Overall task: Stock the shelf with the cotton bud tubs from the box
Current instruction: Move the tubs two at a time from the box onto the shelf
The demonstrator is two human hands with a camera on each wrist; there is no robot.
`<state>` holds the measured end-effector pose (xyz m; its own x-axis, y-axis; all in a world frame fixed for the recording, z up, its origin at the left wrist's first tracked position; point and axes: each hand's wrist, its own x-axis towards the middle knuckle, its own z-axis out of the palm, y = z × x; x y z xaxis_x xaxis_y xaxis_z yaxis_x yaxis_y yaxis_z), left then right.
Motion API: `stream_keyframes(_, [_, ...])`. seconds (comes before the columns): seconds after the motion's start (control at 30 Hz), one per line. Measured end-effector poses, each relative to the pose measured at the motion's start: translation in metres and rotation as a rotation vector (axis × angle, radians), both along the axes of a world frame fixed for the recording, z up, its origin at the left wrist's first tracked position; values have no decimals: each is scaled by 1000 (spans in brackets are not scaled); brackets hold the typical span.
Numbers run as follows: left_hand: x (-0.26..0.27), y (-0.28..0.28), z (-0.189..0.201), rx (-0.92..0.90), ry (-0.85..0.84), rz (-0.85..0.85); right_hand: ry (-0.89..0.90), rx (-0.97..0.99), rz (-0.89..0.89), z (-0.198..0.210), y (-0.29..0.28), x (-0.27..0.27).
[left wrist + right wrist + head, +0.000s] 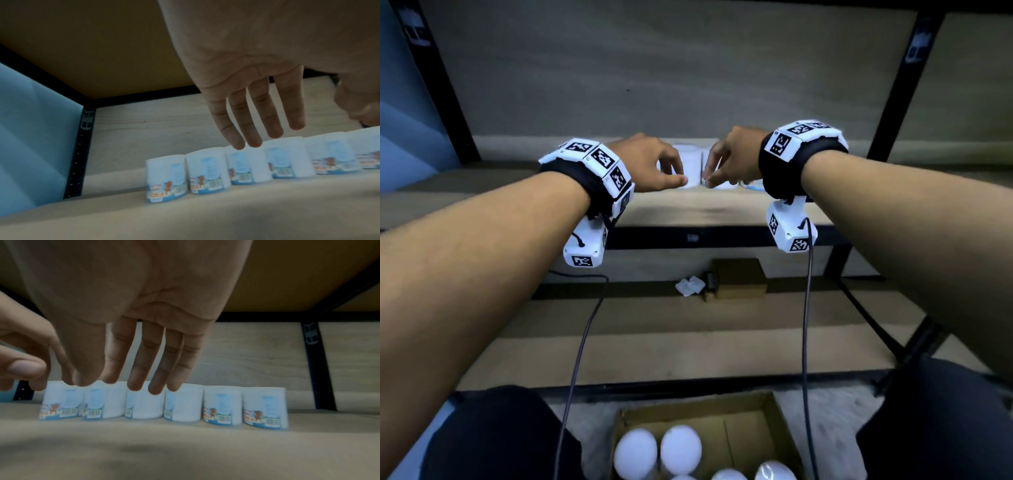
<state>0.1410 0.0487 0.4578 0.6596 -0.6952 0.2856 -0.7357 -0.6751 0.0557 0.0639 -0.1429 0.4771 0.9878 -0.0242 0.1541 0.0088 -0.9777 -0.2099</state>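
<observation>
I am hovering both hands, fingers straight and empty, over the row of tubs on the shelf. I am judging they are squaring the line so more from the box fit.

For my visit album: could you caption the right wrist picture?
Right hand with straight fingers hanging over a row of cotton bud tubs on the shelf.

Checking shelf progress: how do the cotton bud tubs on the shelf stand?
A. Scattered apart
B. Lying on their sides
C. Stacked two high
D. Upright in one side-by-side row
D: the right wrist view shows the tubs upright, side by side in one row on the shelf.
</observation>
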Motion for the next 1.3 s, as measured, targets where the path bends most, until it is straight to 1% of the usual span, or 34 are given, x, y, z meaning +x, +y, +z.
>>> stream_keyframes(0.17, [-29, -29, -15, 49, -24, -22, 158, 60, -55, -21, -20, -31])
stream_keyframes(0.3, [-48, -43, -28, 58, 36, -37, 219, 114, -79, -38, -32, -56])
stream_keyframes(0.4, [-64, -51, -49, 43, 99, -49, 239, 131, -94, -60, -38, -73])
stream_keyframes(0.57, [-85, -62, -102, -18, 210, -125, 245, 120, -87, -114, -44, -92])
stream_keyframes(0.67, [-89, -64, -129, 11, 285, -127, 323, 156, -107, -142, -46, -91])
stream_keyframes(0.73, [-89, -59, -141, 75, 307, -107, 387, 176, -93, -160, -44, -89])
stream_keyframes(0.8, [-87, -53, -157, 124, 307, -99, 412, 178, -74, -181, -40, -85])
stream_keyframes(0.93, [-81, -37, -197, 150, 327, -89, 441, 160, -55, -229, -23, -71])
stream_keyframes(1.07, [-73, -18, -245, 198, 420, -38, 458, 96, 9, -271, -5, -61])
stream_keyframes(1.17, [-67, 0, -283, 271, 536, 6, 488, 151, 58, -306, 8, -58])
stream_keyframes(1.23, [-67, 12, -306, 282, 615, 34, 511, 194, 65, -330, 15, -57])
stream_keyframes(1.3, [-67, 24, -326, 284, 654, 63, 533, 224, 78, -355, 22, -55])
